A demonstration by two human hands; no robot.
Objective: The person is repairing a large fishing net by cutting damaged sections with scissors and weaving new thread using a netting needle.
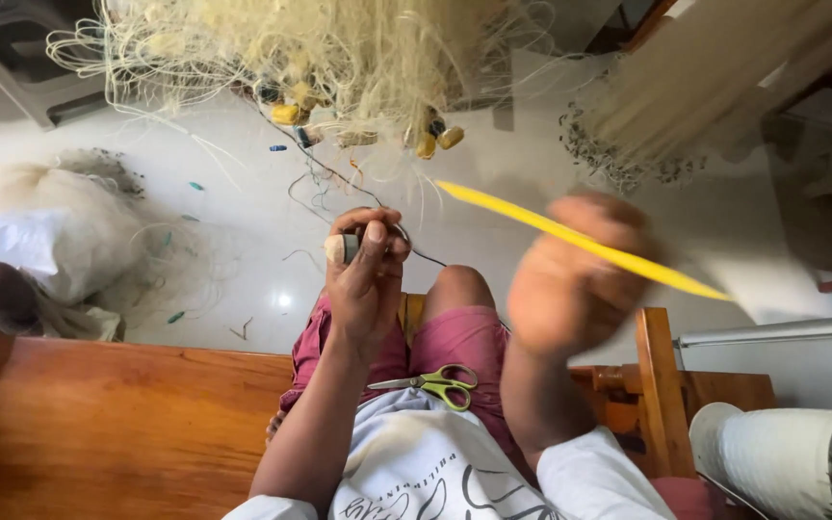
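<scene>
Left hand (366, 279) pinches float (343, 248) and line (377, 207), right hand (570, 279), blurred, grips yellow needle (580, 241); best keep line taut, clear of net (339, 58).

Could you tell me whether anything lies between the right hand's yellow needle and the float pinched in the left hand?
Nothing visible does. The yellow needle in the blurred right hand points toward the float pinched by the left hand; only open floor shows between them.

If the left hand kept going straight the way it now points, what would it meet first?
Probably the hanging fishing net with its yellow floats. The left hand, holding a small float, points up toward it; depth is unclear.
</scene>
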